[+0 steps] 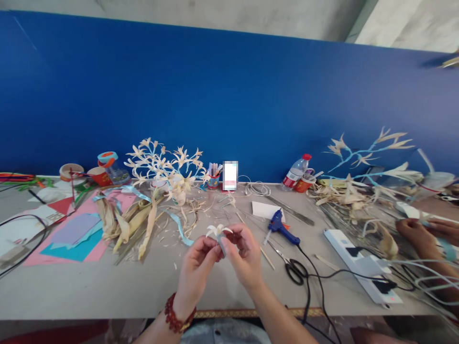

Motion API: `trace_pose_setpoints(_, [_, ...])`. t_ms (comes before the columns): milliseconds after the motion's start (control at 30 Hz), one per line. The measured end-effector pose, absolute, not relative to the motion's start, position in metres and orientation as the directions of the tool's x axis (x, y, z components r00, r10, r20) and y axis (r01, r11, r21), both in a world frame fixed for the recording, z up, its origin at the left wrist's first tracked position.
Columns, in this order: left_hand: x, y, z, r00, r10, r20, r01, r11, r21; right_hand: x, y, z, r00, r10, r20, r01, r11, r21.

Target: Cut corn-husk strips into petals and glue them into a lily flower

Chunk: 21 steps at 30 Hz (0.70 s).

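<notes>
A small cream flower [218, 231] with thin curling petals, seemingly of dried husk, stands up between my two hands above the table. My left hand [202, 263] pinches it low at its base, fingers closed. From the other side my right hand [245, 255] grips the same base, thumb and fingers pressed together. A bit of pale blue-grey strip shows there; my fingers hide the rest of the stem. Behind my left hand lies a light blue ribbon [181, 230]. Right of my right hand are a blue glue gun [281, 227] and black-handled scissors [297, 271].
A branch of similar flowers [168, 165] stands at the back. Corn husks [134, 222] and coloured paper [77, 236] lie left. To the right are a white power strip [362, 267] with cords, a bottle [296, 172], and another person's hands [416, 234].
</notes>
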<state>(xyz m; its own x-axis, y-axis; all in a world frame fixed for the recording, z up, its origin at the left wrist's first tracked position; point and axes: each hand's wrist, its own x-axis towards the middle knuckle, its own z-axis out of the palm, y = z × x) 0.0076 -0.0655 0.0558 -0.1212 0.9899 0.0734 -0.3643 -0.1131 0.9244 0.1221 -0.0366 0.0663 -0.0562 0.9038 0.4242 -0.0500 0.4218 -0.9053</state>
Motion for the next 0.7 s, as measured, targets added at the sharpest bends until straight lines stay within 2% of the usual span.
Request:
trace_pose_setpoints(167, [0.010, -0.067, 0.053, -0.131, 0.988, 0.085, -0.357, -0.127, 0.925, 0.122, -0.034, 0.063, -0.053, 0.881, 0.470, 0.067, 0.472, -0.879])
trace_pose_setpoints(400, [0.011, -0.067, 0.049, -0.148, 0.980, 0.134, -0.276, -0.171, 0.946, 0.122, -0.033, 0.065, -0.045, 0.896, 0.442, 0.030, 0.443, -0.896])
trace_pose_setpoints(700, [0.012, -0.066, 0.044, -0.173, 0.978, 0.120, -0.232, -0.159, 0.960, 0.123, -0.030, 0.063, -0.053, 0.893, 0.447, 0.055, 0.450, -0.891])
